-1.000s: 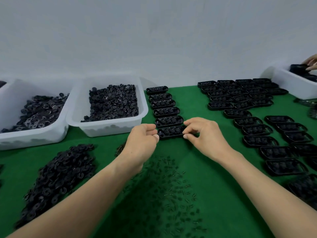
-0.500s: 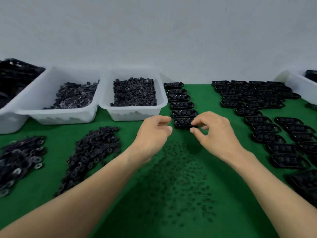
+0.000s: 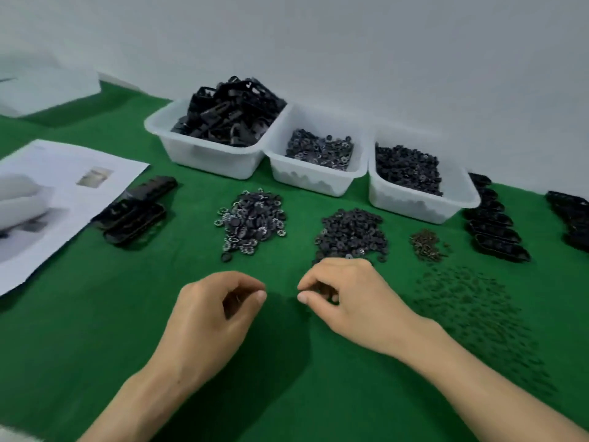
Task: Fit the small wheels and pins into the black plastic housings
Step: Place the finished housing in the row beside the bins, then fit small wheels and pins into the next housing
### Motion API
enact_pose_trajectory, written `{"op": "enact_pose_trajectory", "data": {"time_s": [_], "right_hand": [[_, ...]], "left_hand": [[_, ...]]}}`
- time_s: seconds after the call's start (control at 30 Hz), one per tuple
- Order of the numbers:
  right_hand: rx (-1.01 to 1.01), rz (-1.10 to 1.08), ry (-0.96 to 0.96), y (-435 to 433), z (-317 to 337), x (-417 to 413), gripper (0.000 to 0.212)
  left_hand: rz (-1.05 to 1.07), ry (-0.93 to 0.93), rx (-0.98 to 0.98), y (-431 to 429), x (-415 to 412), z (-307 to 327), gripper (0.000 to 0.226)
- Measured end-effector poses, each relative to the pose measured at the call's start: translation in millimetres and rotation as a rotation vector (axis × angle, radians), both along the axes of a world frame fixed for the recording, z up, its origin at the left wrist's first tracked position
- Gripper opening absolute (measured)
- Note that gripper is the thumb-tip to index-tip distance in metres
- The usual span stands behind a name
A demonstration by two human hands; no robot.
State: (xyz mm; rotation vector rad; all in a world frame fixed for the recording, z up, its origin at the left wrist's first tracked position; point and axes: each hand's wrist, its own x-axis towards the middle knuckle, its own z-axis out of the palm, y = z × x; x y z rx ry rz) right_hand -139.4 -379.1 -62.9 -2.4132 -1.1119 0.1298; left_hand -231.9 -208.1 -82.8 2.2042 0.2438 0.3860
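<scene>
Left hand [image 3: 210, 317] and right hand [image 3: 353, 301] over the green table [image 3: 95, 330], fingers curled, near the black wheel pile [image 3: 350, 234]; whether either holds anything cannot be told.

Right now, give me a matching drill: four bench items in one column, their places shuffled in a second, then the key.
1 paper
2 brown pins
3 housing bin
4 right hand

a just right of the black wheel pile
b far left on the cloth
c back row, left of the flecked-wheel bin
d near side of the black wheel pile

Pairs: 1-b, 2-a, 3-c, 4-d
</scene>
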Motion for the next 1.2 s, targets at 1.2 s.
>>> {"op": "enact_pose_trajectory", "data": {"time_s": [1.2], "right_hand": [[0.106, -0.272, 0.057, 93, -18, 21, 0.009]], "left_hand": [[-0.404, 0.163, 0.012, 89, 1, -22, 0.081]]}}
